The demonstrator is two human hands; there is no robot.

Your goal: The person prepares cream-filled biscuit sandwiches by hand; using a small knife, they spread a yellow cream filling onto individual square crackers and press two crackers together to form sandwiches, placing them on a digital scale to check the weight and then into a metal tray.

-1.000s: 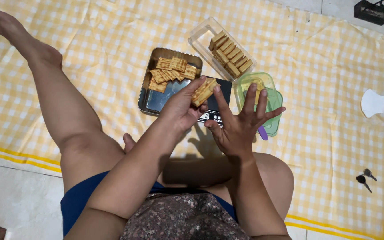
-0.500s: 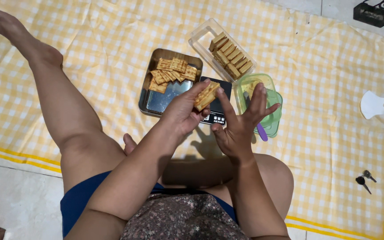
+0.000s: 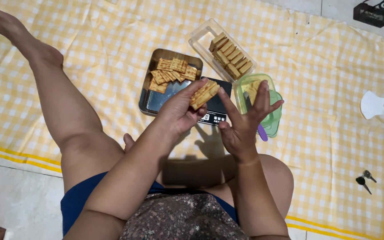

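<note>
Pinched in the left hand (image 3: 181, 111), between thumb and fingers, is a small stack of crackers (image 3: 204, 93). That grip is tight on the stack, which is up in the air above a black scale (image 3: 216, 106). The right hand (image 3: 241, 124) is just beside the stack with its fingers spread wide and nothing in it; its first finger points up near the end of the crackers.

Behind the left hand sits a metal tray (image 3: 154, 100) with loose crackers in it. Farther back is a clear plastic box (image 3: 201, 38) with a row of crackers standing on edge. A green tub (image 3: 273, 118) sits behind the right hand, with a purple tool (image 3: 261, 132) in it.

All of this rests on a yellow checked cloth (image 3: 112, 44) spread on the floor. A white face mask (image 3: 374, 105) lies on the cloth far to the right, and keys (image 3: 364, 178) lie on the tiles.
</note>
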